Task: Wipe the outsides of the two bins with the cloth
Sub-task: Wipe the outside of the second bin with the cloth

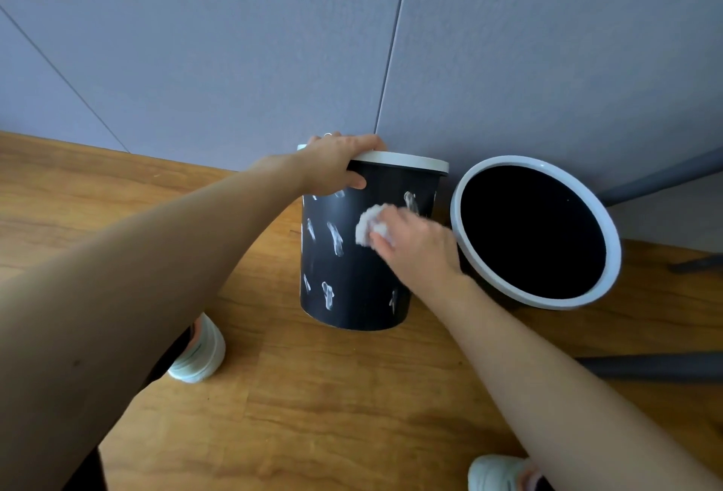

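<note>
Nearest the camera, two pale shoes stand on the wooden floor (pixel 313 392): the left shoe (pixel 199 357) shows beside the left forearm, and the right shoe (pixel 497 473) sits at the bottom edge, partly hidden under the right forearm.

Both bare arms reach forward and down to a black bin (pixel 352 267) with a white rim that stands on the floor. Its dark side carries several white smears, spread from just under the rim down toward the base. The right hand (pixel 416 244) lies against the upper side of this bin with its fingers curled round a crumpled white cloth (pixel 369 226), pressing the wad onto the black surface. The cloth touches the bin about a third of the way down, between two of the smears.

A little farther on, the left hand (pixel 340 164) grips the bin's top edge on its left side: the fingers curl over the white rim and the thumb presses against the outer wall just below it.

Just to the right stands a second bin (pixel 469 185), also black with a white rim, tilted so that its dark open mouth faces the camera. The two bins sit close together; whether they touch cannot be told.

To the right of the second bin, dark grey furniture legs (pixel 665 177) cross the floor. Behind everything rises a grey-blue panelled wall (pixel 234 40) with thin seams.
</note>
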Demonstrator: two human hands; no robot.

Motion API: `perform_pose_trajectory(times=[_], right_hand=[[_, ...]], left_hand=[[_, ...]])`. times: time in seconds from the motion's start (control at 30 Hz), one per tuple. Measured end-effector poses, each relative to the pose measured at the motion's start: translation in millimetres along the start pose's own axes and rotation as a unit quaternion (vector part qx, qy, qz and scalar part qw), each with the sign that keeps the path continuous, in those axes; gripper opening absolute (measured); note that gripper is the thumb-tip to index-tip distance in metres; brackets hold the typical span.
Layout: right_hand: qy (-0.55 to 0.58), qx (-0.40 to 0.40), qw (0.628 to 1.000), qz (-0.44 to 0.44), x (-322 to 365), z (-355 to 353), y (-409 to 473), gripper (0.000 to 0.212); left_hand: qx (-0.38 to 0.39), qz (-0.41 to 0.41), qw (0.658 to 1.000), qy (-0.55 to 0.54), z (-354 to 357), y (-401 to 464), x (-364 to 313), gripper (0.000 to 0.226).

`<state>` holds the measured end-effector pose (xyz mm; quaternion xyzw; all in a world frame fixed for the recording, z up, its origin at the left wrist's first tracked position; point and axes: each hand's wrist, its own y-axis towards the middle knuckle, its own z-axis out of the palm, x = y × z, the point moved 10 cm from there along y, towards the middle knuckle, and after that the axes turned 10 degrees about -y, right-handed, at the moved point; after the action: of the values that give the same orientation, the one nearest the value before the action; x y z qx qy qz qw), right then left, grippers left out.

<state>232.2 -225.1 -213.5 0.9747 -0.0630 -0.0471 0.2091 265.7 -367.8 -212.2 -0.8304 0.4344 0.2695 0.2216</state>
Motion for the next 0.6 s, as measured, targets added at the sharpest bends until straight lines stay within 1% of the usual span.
perform_pose_trajectory(times=[0.07,0.1,0.17,0.27,0.33,0.4,0.47,0.53,0.6], right_hand=[[-0.010,0.011,0.999,-0.051,14.0,7.2,-22.8,0.015],[-0.013,0.011,0.998,-0.056,15.8,8.6,-29.4,0.014],[-0.024,0.000,0.999,-0.032,11.7,6.3,-26.5,0.015],[-0.041,-0.018,0.998,0.037,-1.7,-4.5,-1.2,0.019],[-0.046,-0.029,0.997,0.048,-3.9,-9.2,11.8,0.020],[-0.035,-0.027,0.999,0.026,3.3,-7.8,9.3,0.019],[-0.042,-0.020,0.999,-0.027,19.2,-0.9,-6.1,0.015],[-0.060,0.006,0.996,-0.066,28.9,7.9,-20.7,0.013],[-0.063,0.023,0.996,-0.051,23.1,9.9,-16.4,0.015]], left_hand=[[0.001,0.001,1.000,0.001,0.3,0.5,0.4,0.046],[0.002,0.004,1.000,0.004,0.8,0.6,0.0,0.045],[0.000,0.007,1.000,0.006,1.4,-0.2,-0.9,0.045],[-0.001,0.010,1.000,0.006,2.4,-0.4,-1.5,0.046],[-0.004,0.009,1.000,0.005,1.1,-1.7,-0.3,0.046],[-0.006,0.004,1.000,-0.001,-0.7,-1.3,1.9,0.047],[-0.003,0.002,1.000,0.003,0.6,-0.3,1.9,0.046],[0.000,0.007,1.000,0.012,3.9,1.2,0.0,0.046],[-0.004,0.008,1.000,0.016,5.0,1.9,-0.6,0.047]])
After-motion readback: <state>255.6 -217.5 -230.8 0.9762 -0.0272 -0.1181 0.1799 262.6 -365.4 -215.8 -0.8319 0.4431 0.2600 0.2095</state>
